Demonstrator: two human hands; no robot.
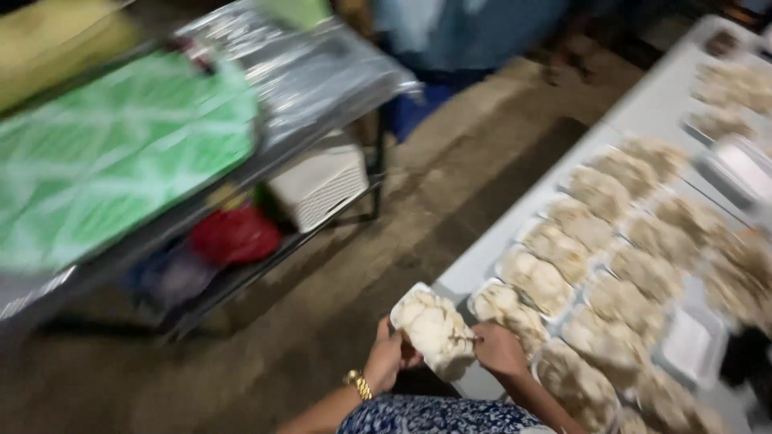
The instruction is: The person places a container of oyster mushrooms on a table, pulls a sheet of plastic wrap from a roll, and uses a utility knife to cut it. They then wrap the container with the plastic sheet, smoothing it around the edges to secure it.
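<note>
Near the bottom of the blurred head view, the person's two hands hold one white tray of pale food point(434, 331) up off the corner of the white tabletop point(643, 108). The left hand point(386, 358), with a gold watch point(359, 384) on its wrist, grips the tray's near left edge, fingers curled around it. The right hand point(498, 347) pinches the tray's right edge between thumb and fingers. The tray is tilted, its far corner raised, and it hangs just beside the nearest filled tray on the tabletop. That tabletop runs away to the upper right and carries rows of similar filled trays point(619, 233), set close together, most touching their neighbours; an empty white tray point(689, 344) sits among them near the right edge. A blue patterned sleeve point(434, 416) shows at the bottom edge. Across a strip of bare concrete floor point(450, 185) stands a metal-framed table with a green patterned cloth point(112, 153) and a sheet of clear plastic point(314, 72) on top. On its lower shelf lie a white slatted crate point(318, 183) and a red bag point(233, 235), near each other.
</note>
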